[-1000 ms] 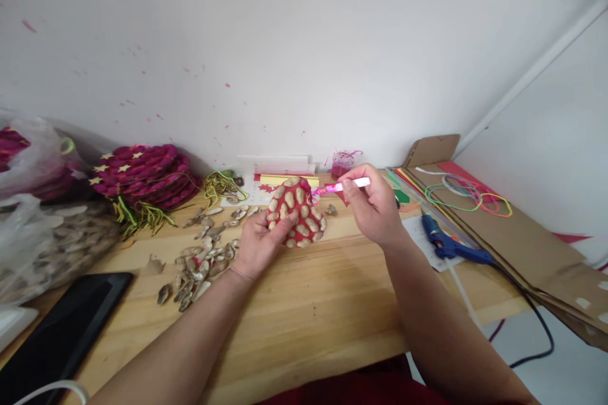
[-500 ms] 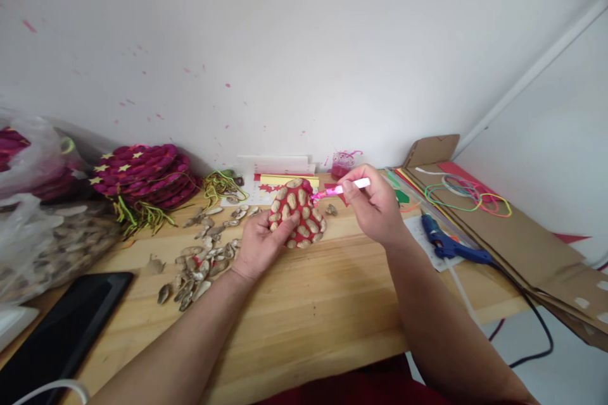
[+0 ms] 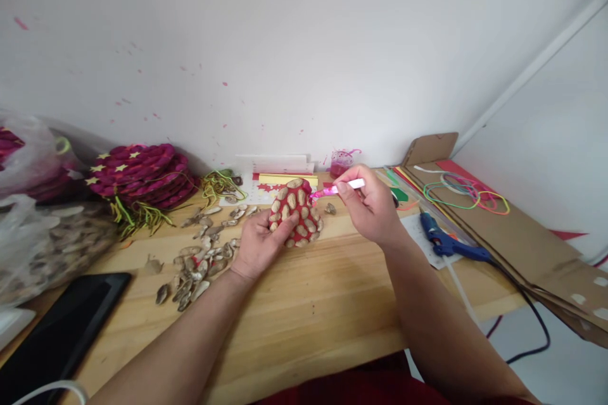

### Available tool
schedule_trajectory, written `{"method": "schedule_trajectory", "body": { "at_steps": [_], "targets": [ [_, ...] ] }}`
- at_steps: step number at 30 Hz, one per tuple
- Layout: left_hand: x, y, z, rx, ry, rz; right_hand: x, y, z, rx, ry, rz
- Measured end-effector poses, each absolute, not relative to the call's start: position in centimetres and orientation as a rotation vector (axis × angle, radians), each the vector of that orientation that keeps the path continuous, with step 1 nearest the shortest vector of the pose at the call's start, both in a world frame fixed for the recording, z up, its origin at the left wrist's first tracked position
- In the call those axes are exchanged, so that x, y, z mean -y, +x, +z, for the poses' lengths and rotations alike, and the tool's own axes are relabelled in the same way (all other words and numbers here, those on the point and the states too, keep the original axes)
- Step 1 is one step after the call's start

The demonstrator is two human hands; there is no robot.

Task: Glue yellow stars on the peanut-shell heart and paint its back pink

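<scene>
Above the wooden table, my left hand (image 3: 263, 240) grips a round red disc (image 3: 297, 212) by its left side, thumb across its face. Peanut shells are spread over the disc, bare tan except near its upper right edge, where magenta colour shows. In my right hand (image 3: 368, 205) is a white-handled paintbrush (image 3: 351, 185), pinched between thumb and fingers. Its magenta-stained tip meets the disc's upper right edge. Behind my right hand stands a clear cup (image 3: 341, 164) of magenta paint. Loose peanut shells (image 3: 192, 275) lie to the left of my left hand.
Stacked magenta discs (image 3: 142, 174) with yellow stars and green strings sit at the left back, beside a plastic bag of shells (image 3: 71, 247). A black tablet (image 3: 66, 329) lies in front. On the right are a blue glue gun (image 3: 446, 243), cardboard (image 3: 522, 247) and coloured cords (image 3: 468, 190).
The disc has turned slightly in my left hand, its face looking narrower. My right hand and the brush have shifted a little left, the tip staying at the disc's edge.
</scene>
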State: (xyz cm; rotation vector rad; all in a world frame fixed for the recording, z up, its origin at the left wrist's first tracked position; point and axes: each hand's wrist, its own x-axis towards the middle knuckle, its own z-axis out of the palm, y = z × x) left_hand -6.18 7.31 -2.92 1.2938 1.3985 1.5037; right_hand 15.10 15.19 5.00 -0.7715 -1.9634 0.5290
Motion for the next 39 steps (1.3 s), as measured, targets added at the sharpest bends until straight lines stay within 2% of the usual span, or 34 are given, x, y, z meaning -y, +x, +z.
{"method": "schedule_trajectory", "body": {
  "at_steps": [6,13,30,39],
  "targets": [
    [-7.28,-6.08,-2.92,-1.39,1.283,1.513,-15.33,15.24,4.95,1.932,-0.77,0.65],
    [-7.31,-6.11,-2.81,-1.409,1.281,1.506,-15.46,15.31,4.78,1.916,-0.791,0.587],
    [-7.2,-5.76,-2.12,-1.278,1.106,1.512,-15.81,15.23,4.49,1.8,-0.742,0.782],
    [-7.32,-6.02,-2.76,-1.405,1.232,1.536,-15.27,15.03,4.75,1.903,-0.757,0.635]
  ]
}}
